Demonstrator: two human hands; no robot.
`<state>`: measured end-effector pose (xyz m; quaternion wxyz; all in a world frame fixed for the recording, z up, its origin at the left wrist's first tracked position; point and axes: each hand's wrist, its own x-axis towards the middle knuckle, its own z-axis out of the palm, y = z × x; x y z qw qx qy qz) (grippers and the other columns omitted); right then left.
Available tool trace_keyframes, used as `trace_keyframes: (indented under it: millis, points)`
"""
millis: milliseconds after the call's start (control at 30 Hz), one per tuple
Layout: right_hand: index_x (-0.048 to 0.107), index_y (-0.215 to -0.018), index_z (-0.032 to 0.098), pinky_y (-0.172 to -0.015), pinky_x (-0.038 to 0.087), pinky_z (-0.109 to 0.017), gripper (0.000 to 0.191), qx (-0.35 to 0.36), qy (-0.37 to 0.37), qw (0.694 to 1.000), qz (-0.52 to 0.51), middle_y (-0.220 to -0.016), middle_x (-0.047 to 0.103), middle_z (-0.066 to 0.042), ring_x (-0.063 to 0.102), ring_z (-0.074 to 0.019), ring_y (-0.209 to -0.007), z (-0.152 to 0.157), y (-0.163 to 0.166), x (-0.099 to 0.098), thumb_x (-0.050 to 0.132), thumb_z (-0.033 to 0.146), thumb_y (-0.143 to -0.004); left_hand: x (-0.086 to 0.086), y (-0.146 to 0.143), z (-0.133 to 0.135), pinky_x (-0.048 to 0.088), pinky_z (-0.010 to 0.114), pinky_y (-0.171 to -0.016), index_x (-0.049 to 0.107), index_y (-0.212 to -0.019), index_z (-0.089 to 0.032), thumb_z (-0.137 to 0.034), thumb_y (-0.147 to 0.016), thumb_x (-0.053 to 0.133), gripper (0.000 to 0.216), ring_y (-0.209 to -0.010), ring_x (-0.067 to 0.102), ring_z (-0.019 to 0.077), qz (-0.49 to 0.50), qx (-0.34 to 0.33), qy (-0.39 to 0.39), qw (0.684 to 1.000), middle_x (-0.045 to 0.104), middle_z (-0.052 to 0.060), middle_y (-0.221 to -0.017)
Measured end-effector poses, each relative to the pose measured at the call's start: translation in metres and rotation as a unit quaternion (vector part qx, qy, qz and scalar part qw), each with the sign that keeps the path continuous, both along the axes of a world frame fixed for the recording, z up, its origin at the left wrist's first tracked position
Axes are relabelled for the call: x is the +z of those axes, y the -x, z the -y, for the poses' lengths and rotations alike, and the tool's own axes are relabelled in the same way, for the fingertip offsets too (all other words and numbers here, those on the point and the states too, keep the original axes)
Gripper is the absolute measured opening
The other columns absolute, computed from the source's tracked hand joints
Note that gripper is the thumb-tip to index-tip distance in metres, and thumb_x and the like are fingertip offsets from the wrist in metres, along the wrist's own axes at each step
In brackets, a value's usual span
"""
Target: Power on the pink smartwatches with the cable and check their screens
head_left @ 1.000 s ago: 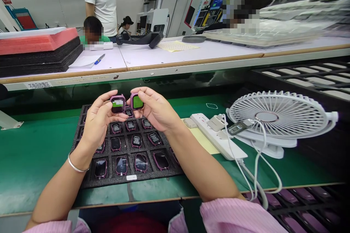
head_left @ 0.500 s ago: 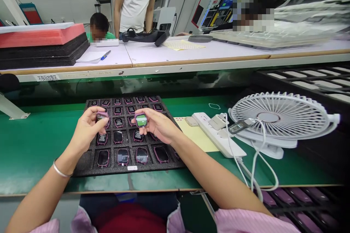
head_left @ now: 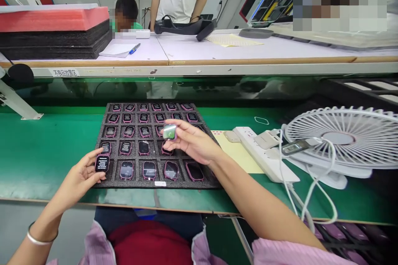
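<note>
A dark foam tray (head_left: 158,156) with rows of square pockets lies on the green bench, and purple-framed smartwatch bodies without straps fill most of the pockets. At the tray's near left corner, my left hand (head_left: 79,175) grips a smartwatch (head_left: 102,164) by its sides, its black screen showing white text. Over the right half of the tray, my right hand (head_left: 191,140) pinches another smartwatch (head_left: 169,131), whose screen is lit green and pale. Beneath my right hand, some of the seated watches are partly covered.
To the right stand a white power strip (head_left: 263,157) with plugs and cables, and a white fan (head_left: 342,136). A yellow sheet (head_left: 226,149) lies beside the tray. The raised shelf (head_left: 186,51) behind carries foam stacks (head_left: 52,39), a pen and a black headset. People are beyond it.
My left hand has moved left and toward me with its smartwatch, from over the tray to its near left corner. My right hand still holds its watch above the tray. The camera view has shifted.
</note>
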<state>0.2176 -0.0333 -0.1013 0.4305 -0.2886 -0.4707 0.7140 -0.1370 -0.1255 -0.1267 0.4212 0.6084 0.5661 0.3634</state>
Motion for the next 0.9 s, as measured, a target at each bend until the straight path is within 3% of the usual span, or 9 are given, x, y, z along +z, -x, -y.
trace_keyframes:
  millis: [133,267,367,433,533,600,700,767,900]
  points:
    - [0.061,-0.126,0.029,-0.073,0.059,-0.036,0.056,-0.067,-0.011,0.997,0.029,-0.117,0.074,-0.007,0.073,-0.0179,-0.079,-0.006,-0.030,0.013,0.083,0.046,-0.078,-0.011,0.013,-0.001,0.058,0.042,-0.088,0.065,-0.128,-0.029,-0.047,-0.084,0.071,0.047,-0.093,0.067,0.0259,-0.201,-0.014,-0.125,0.971,0.072,0.006,-0.105]
    - [0.057,-0.128,0.026,-0.072,0.057,-0.036,0.070,-0.110,-0.045,0.982,0.149,-0.112,0.072,-0.007,0.066,-0.0137,-0.070,-0.002,-0.061,0.003,0.091,0.034,-0.067,-0.020,0.026,-0.007,0.052,0.046,-0.097,0.067,-0.130,-0.031,-0.046,-0.090,0.064,0.043,-0.108,0.061,0.0291,-0.287,-0.063,-0.179,0.939,0.068,0.008,-0.117]
    - [0.055,-0.130,0.022,-0.077,0.058,-0.041,0.069,-0.102,-0.070,0.952,0.279,-0.105,0.070,-0.007,0.067,-0.0180,-0.075,0.005,-0.081,-0.010,0.087,0.039,-0.071,-0.020,0.034,-0.008,0.052,0.045,-0.097,0.062,-0.138,-0.034,-0.048,-0.090,0.063,0.050,-0.109,0.059,0.0297,-0.317,-0.096,-0.190,0.924,0.065,0.009,-0.121]
    - [0.057,-0.129,0.022,-0.082,0.058,-0.045,0.065,-0.100,-0.117,0.911,0.382,-0.103,0.068,-0.009,0.068,-0.0225,-0.084,0.007,-0.094,-0.017,0.082,0.046,-0.074,-0.015,0.032,-0.007,0.051,0.047,-0.096,0.059,-0.142,-0.034,-0.053,-0.089,0.064,0.056,-0.109,0.058,0.0311,-0.333,-0.082,-0.199,0.918,0.064,0.010,-0.122]
    - [0.065,-0.122,0.024,-0.096,0.054,-0.050,0.056,-0.086,-0.211,0.830,0.509,-0.116,0.063,-0.014,0.063,-0.0309,-0.107,0.007,-0.113,-0.022,0.077,0.054,-0.077,-0.004,0.016,-0.006,0.051,0.047,-0.094,0.063,-0.136,-0.030,-0.057,-0.090,0.062,0.053,-0.107,0.057,0.0316,-0.334,-0.062,-0.225,0.913,0.063,0.010,-0.117]
    - [0.068,-0.122,0.026,-0.110,0.046,-0.052,0.055,-0.049,-0.234,0.803,0.546,-0.125,0.058,-0.015,0.056,-0.0346,-0.124,0.005,-0.123,-0.023,0.073,0.058,-0.078,0.001,-0.003,-0.007,0.052,0.045,-0.091,0.069,-0.126,-0.028,-0.055,-0.092,0.060,0.044,-0.104,0.057,0.0299,-0.326,-0.086,-0.233,0.912,0.064,0.010,-0.111]
    - [0.061,-0.137,0.027,-0.120,0.034,-0.052,0.070,0.002,-0.224,0.796,0.563,-0.138,0.051,-0.016,0.043,-0.0363,-0.142,0.002,-0.129,-0.020,0.072,0.063,-0.077,0.002,-0.034,-0.012,0.051,0.043,-0.086,0.073,-0.111,-0.024,-0.046,-0.094,0.059,0.030,-0.096,0.057,0.0280,-0.361,-0.112,-0.229,0.897,0.065,0.009,-0.104]
    - [0.057,-0.143,0.027,-0.120,0.033,-0.052,0.077,-0.005,-0.236,0.790,0.566,-0.146,0.045,-0.017,0.037,-0.0373,-0.146,0.004,-0.124,-0.014,0.074,0.063,-0.077,0.002,-0.052,-0.016,0.050,0.044,-0.083,0.074,-0.105,-0.021,-0.040,-0.093,0.062,0.025,-0.093,0.056,0.0289,-0.424,-0.107,-0.223,0.871,0.065,0.010,-0.102]
    - [0.069,-0.123,0.026,-0.112,0.041,-0.050,0.042,-0.004,-0.335,0.789,0.515,-0.129,0.059,-0.015,0.056,-0.0324,-0.126,0.020,-0.079,0.002,0.062,0.054,-0.093,0.009,-0.071,-0.020,0.047,0.047,-0.081,0.074,-0.101,-0.019,-0.036,-0.092,0.064,0.022,-0.094,0.054,0.0319,-0.506,-0.115,-0.209,0.829,0.064,0.013,-0.102]
